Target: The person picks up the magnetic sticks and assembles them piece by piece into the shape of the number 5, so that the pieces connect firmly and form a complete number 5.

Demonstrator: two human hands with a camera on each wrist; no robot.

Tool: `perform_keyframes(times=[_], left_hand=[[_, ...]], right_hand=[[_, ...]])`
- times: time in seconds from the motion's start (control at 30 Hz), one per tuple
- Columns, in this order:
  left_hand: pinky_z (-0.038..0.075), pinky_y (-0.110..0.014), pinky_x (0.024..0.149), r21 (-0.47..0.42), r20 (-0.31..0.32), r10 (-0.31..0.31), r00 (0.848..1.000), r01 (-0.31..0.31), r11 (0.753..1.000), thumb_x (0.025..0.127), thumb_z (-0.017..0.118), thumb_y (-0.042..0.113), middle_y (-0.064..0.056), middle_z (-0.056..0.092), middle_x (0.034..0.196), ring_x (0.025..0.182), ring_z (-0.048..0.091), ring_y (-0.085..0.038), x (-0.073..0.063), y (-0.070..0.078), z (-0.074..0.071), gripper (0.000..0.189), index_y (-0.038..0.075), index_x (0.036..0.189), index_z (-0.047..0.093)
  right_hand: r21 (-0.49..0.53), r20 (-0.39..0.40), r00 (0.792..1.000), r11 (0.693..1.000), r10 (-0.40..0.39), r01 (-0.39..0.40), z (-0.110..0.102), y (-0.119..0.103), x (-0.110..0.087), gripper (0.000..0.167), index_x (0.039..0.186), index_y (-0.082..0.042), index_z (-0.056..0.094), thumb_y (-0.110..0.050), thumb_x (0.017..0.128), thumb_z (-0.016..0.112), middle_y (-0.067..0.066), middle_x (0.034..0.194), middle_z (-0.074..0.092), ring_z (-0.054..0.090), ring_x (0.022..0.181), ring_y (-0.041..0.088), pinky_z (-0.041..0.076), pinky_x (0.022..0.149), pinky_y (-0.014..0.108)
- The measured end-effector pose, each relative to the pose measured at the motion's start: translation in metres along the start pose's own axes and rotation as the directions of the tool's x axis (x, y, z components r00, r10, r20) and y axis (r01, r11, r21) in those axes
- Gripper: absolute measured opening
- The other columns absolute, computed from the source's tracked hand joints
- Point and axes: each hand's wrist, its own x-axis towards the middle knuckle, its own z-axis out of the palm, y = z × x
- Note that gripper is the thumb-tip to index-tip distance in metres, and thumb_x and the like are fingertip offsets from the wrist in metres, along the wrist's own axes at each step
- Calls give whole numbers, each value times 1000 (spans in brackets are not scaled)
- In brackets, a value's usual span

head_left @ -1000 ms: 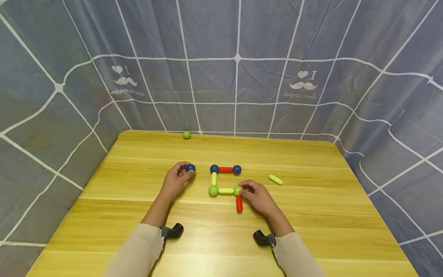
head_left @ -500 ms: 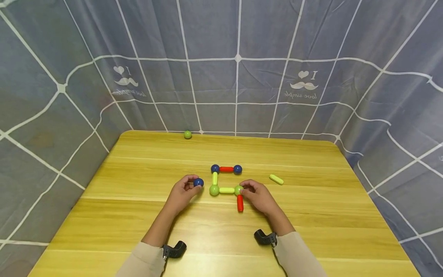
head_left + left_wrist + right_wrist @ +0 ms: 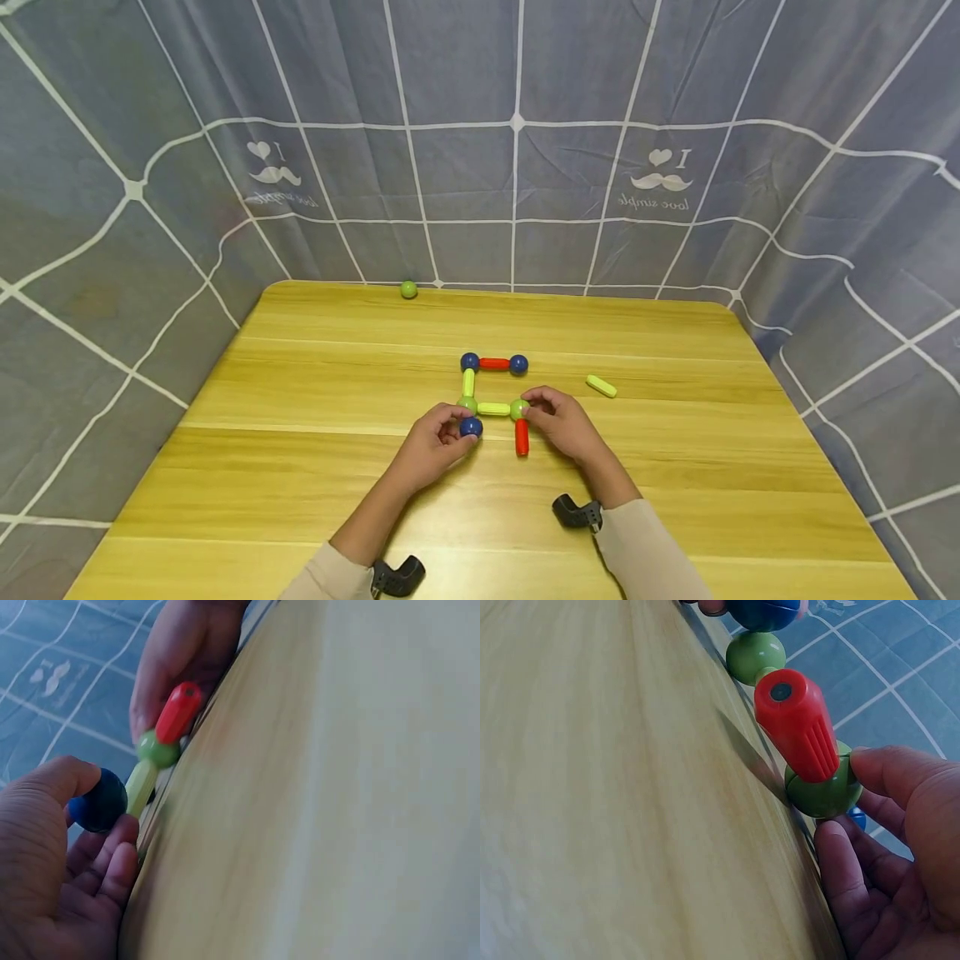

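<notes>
My left hand (image 3: 431, 448) pinches a blue ball (image 3: 471, 427) between thumb and fingers, just in front of the left green ball (image 3: 467, 404) of a magnetic ball-and-stick shape. My right hand (image 3: 564, 425) grips the shape's right green ball (image 3: 519, 409). A red stick (image 3: 522, 438) juts from that ball toward me; its bare end shows a dark metal disc in the right wrist view. One yellow-green stick (image 3: 493, 409) links the two green balls. Another yellow-green stick (image 3: 468, 382) runs back to a blue corner ball (image 3: 470, 362), then a red stick (image 3: 494, 364) to another blue ball (image 3: 518, 364).
A loose yellow-green stick (image 3: 602, 386) lies right of the shape. Near the back edge of the wooden table (image 3: 675, 350) sits a single green ball (image 3: 408, 289). A grey curtain (image 3: 465, 167) with white lines rises behind and at both sides.
My left hand has carried the blue ball toward me and to the right, from left of the shape to in front of its left green ball. The right hand keeps its hold.
</notes>
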Motion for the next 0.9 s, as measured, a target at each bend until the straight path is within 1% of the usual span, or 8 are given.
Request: perform_keyframes(times=[0.1,0.2,0.33,0.47,0.57,0.63,0.77,0.9], left_hand=[[51,-25,68,17,32,47,998,-48,999,86,76,5,-4,61,96,77,58,-15,-2,2,7,28,8,112,67],[52,-26,68,14,61,60,996,-61,998,87,76,6,-2,61,96,78,58,-14,-5,5,14,26,7,111,67],[52,-26,71,30,102,71,992,-75,997,87,77,9,-1,61,95,80,59,-15,-8,8,23,24,10,109,68],[52,-28,74,30,148,84,985,-89,996,86,78,13,4,63,95,83,61,-17,-11,12,32,25,14,109,69],[51,-29,77,41,180,73,981,-82,996,85,79,16,9,64,95,85,62,-15,-13,16,39,25,16,108,69],[51,-29,77,62,196,69,978,-83,995,85,80,18,10,64,93,85,62,-13,-14,17,43,25,17,108,70],[49,-26,75,124,209,80,975,-107,986,84,81,22,12,62,90,83,59,-10,-15,20,49,27,18,109,70],[48,-24,72,179,195,105,975,-141,974,84,81,23,12,60,88,80,57,-10,-13,20,53,27,18,107,70]], right_hand=[[0,-14,1000,1000,7,-7,3,16,7,20,113,-6,69,-11,94,68,4,95,65,55,86,20,44,78,35],[3,-6,1000,1000,3,-3,3,22,9,19,112,-11,70,-15,93,70,1,95,65,55,86,18,44,79,34],[0,14,1000,1000,-16,16,1,23,9,18,112,-12,70,-16,94,69,1,96,65,56,86,18,45,79,34],[4,22,1000,1000,-21,21,-1,21,8,18,111,-12,70,-15,94,68,2,96,65,57,86,19,46,80,35],[14,26,1000,1000,-16,15,-1,21,8,18,111,-12,70,-15,93,68,2,96,65,57,87,19,45,80,35],[19,28,1000,1000,-10,9,-1,21,8,18,111,-12,70,-15,93,68,2,95,65,56,87,19,45,80,35],[26,30,1000,1000,-1,0,-2,19,8,19,112,-12,70,-15,93,68,3,94,64,56,86,20,44,79,35],[24,25,1000,1000,4,-4,-1,19,8,19,112,-12,70,-17,94,69,3,94,64,55,86,19,44,78,34]])
